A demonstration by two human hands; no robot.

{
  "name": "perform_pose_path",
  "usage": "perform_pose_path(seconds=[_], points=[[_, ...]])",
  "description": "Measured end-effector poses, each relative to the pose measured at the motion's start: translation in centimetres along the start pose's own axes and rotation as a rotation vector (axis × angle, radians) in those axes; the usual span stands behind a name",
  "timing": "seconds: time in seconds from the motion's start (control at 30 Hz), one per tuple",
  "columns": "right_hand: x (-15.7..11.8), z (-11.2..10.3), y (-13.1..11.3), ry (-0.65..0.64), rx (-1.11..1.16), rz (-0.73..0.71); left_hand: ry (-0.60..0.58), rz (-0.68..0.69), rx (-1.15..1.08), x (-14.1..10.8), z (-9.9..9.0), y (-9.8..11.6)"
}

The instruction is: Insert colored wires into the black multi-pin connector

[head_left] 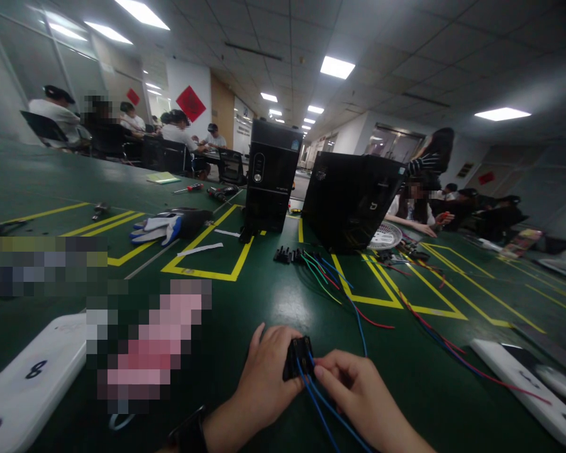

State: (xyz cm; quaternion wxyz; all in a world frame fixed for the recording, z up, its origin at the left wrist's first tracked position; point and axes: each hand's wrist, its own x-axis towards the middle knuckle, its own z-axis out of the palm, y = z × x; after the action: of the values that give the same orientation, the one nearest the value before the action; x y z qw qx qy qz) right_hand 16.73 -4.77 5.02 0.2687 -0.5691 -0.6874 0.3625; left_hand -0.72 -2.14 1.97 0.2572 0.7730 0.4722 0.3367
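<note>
My left hand is closed around a small black terminal block, held just above the green table. Two blue wires run from the block down toward the bottom edge of the picture. At the block's right side my right hand pinches one of these wires between thumb and forefinger. Whether the wire ends are fixed in the block is too small to tell. Further up the table lies a row of black terminal blocks with green, red and blue wires trailing to the right.
Two black computer cases stand at the back. Grey and blue gloves, a screwdriver and paper strips lie left. White devices flank me. Loose red and blue wires stretch right. Several people sit beyond.
</note>
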Motion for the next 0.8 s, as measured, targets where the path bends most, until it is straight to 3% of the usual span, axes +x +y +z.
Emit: perform_pose_path(seconds=[0.13, 0.23, 0.43, 0.63, 0.8], points=[[-0.1, -0.3, -0.3, 0.012, -0.219, -0.105, 0.001, -0.009, 0.006, 0.0, 0.0, -0.1], [-0.1, -0.8, -0.6, 0.004, -0.252, -0.113, -0.005, -0.011, 0.002, 0.0, 0.1, -0.1], [0.2, -1.3, 0.0, 0.042, -0.104, -0.042, -0.012, -0.017, 0.008, -0.1, 0.2, -0.2], [0.5, -0.3, 0.8, 0.007, 0.167, 0.069, -0.026, -0.014, 0.026, 0.1, 0.2, -0.2], [0.5, 0.1, 0.7, -0.017, 0.143, 0.064, -0.035, -0.012, 0.03, 0.1, 0.1, -0.3]])
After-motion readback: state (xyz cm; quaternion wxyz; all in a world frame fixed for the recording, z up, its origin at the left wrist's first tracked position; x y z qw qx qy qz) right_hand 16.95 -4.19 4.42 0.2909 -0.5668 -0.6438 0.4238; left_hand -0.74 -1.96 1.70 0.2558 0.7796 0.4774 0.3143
